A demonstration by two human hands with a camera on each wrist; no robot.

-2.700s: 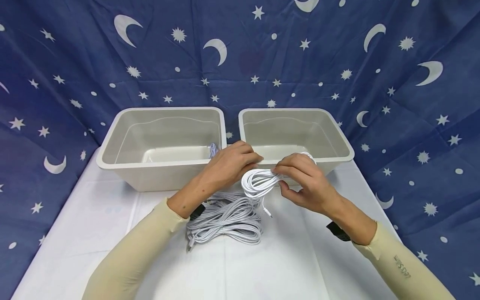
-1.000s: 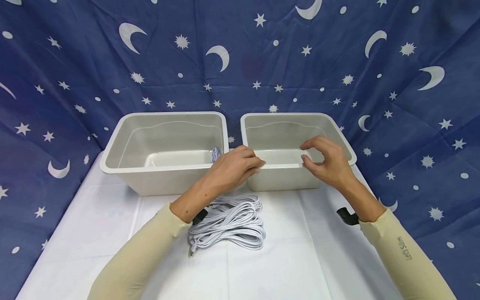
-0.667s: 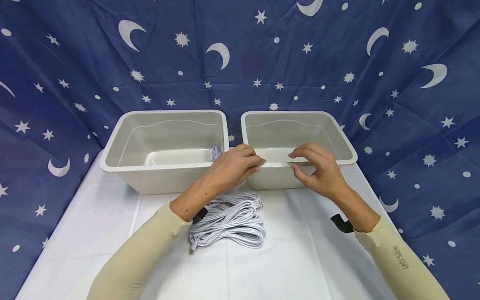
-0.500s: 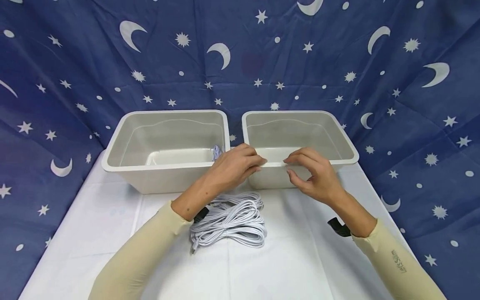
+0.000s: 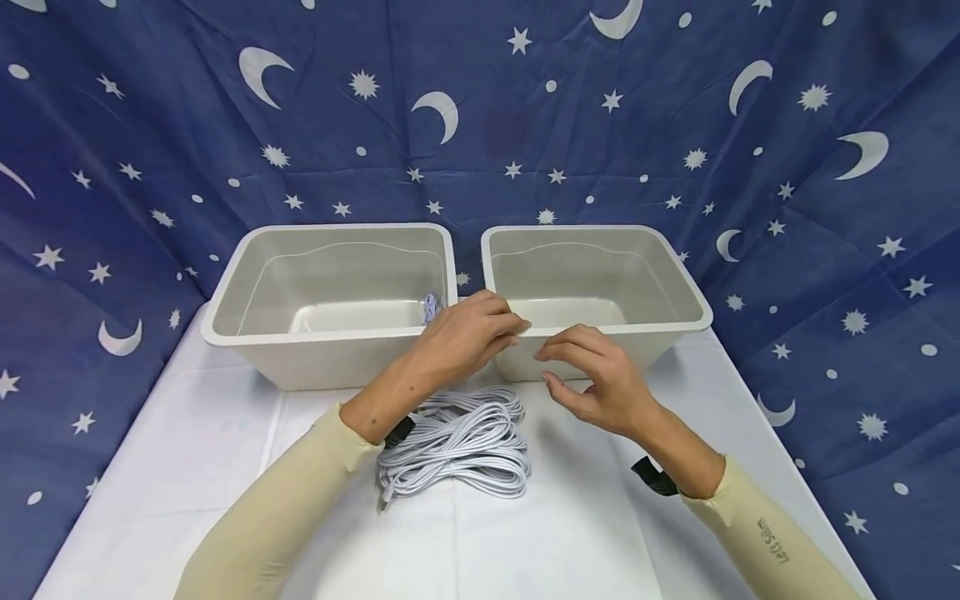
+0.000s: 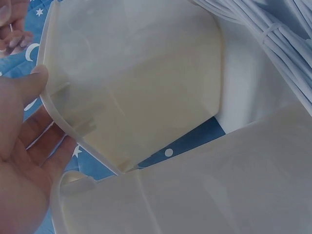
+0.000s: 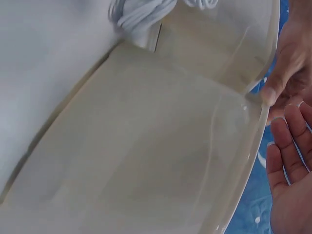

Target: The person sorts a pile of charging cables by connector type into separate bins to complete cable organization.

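My left hand (image 5: 468, 333) holds the near-left corner of the right-hand grey bin (image 5: 600, 233); in the left wrist view its thumb lies on one side of the rim and its fingers on the other. My right hand (image 5: 596, 375) hovers before that bin's front wall, fingers loosely bent and apart, holding nothing. Below my left wrist, a heap of white coiled cables (image 5: 472, 458) lies on the table. A small pale-purple bundle (image 5: 431, 308), apparently cable, sits at the right end of the left-hand bin (image 5: 322, 337). The front wall hides part of the right-hand bin's floor.
Both bins stand side by side at the back of the white-clothed table (image 5: 525, 550), a narrow gap between them. Behind and beside them hangs a blue curtain (image 5: 480, 125) with moons and stars.
Earlier my right hand held a white coiled cable; that coil is now out of sight. The hand was over the right-hand bin and has come back toward me and left. My left hand stays put.
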